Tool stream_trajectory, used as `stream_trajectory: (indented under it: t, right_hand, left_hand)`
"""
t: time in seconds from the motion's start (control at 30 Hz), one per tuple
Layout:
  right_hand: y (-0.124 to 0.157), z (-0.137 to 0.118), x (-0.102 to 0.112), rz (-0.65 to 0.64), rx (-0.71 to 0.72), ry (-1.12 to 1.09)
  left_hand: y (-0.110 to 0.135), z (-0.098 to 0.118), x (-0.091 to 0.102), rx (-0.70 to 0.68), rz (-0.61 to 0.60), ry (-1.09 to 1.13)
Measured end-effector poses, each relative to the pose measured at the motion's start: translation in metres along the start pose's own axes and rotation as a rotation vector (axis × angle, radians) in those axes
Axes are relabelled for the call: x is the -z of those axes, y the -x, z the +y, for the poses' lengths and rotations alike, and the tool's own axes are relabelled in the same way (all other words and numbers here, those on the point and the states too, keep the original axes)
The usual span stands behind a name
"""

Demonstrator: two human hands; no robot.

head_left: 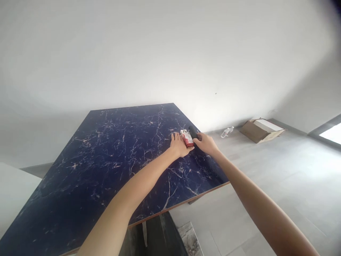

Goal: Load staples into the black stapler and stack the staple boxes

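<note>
A small red and white box [187,138] is near the right side of the blue marble-patterned table [128,142]. My left hand [179,145] is against it, fingers along its left side and thumb at its near end. Right beside the box, my right hand [207,143] has its fingers closed around a dark, rounded object [192,131]. That object's far end sticks out past my fingers; the rest is hidden, so its kind cannot be made out.
On the grey floor to the right are a clear plastic bottle [225,133] and an open cardboard box [259,131]. A white wall [133,53] stands behind the table. Below the near edge are something dark [157,236] and a marbled panel [189,238].
</note>
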State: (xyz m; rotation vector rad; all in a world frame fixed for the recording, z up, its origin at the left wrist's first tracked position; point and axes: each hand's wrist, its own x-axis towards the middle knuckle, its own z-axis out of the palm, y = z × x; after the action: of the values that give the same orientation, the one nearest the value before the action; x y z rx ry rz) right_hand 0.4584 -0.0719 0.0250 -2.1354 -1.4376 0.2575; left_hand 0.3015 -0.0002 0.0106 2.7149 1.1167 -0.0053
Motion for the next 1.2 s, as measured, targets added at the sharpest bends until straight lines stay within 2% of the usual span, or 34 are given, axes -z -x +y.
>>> stream_trajectory:
  t: [0.07,0.13,0.17,0.23,0.27,0.3,0.33,0.37,0.47,0.5,0.57,0.67,0.77,0.87,1.07,1.2]
  right_hand:
    - [0.001,0.007,0.002,-0.008,-0.029,-0.064]
    - [0.008,0.006,0.002,0.068,-0.057,-0.129]
    - [0.013,0.001,0.003,0.164,-0.065,-0.159]
    - [0.025,-0.017,0.002,0.442,-0.041,-0.218]
    - [0.032,-0.030,0.001,0.554,0.020,-0.248]
    - [0.039,-0.046,0.000,0.607,0.101,-0.273]
    - [0.046,-0.063,-0.003,0.577,0.210,-0.291]
    - [0.052,-0.082,-0.008,0.483,0.337,-0.302]
    - [0.065,-0.137,-0.028,0.051,0.814,-0.226]
    - [0.067,-0.152,-0.037,-0.052,0.925,-0.176]
    - [0.070,-0.172,-0.056,-0.192,1.037,-0.094]
    - [0.070,-0.182,-0.085,-0.316,1.016,-0.040]
    - [0.067,-0.177,-0.105,-0.485,0.886,-0.013]
    - [0.065,-0.169,-0.111,-0.591,0.785,-0.027]
    - [0.067,-0.164,-0.108,-0.605,0.742,-0.072]
    - [0.068,-0.164,-0.106,-0.541,0.790,-0.104]
  left_hand:
    - [-0.002,0.007,-0.002,0.011,0.018,0.004]
    - [0.005,0.007,-0.001,0.038,0.042,0.018]
    - [0.011,0.004,0.001,0.051,0.054,0.026]
    - [0.032,-0.010,0.008,0.064,0.090,0.040]
    - [0.045,-0.022,0.013,0.057,0.119,0.043]
    - [0.061,-0.036,0.018,0.040,0.173,0.041]
    - [0.079,-0.052,0.024,0.019,0.229,0.036]
    - [0.099,-0.071,0.029,0.000,0.273,0.033]
    - [0.159,-0.131,0.039,-0.101,0.316,0.044]
    - [0.177,-0.150,0.039,-0.146,0.298,0.047]
    - [0.206,-0.178,0.036,-0.159,0.246,0.064]
    - [0.227,-0.196,0.026,-0.138,0.159,0.081]
    - [0.226,-0.193,0.019,-0.161,0.079,0.097]
    - [0.222,-0.188,0.018,-0.138,0.027,0.119]
    - [0.221,-0.190,0.017,-0.112,-0.007,0.155]
    - [0.221,-0.191,0.019,-0.110,-0.027,0.163]
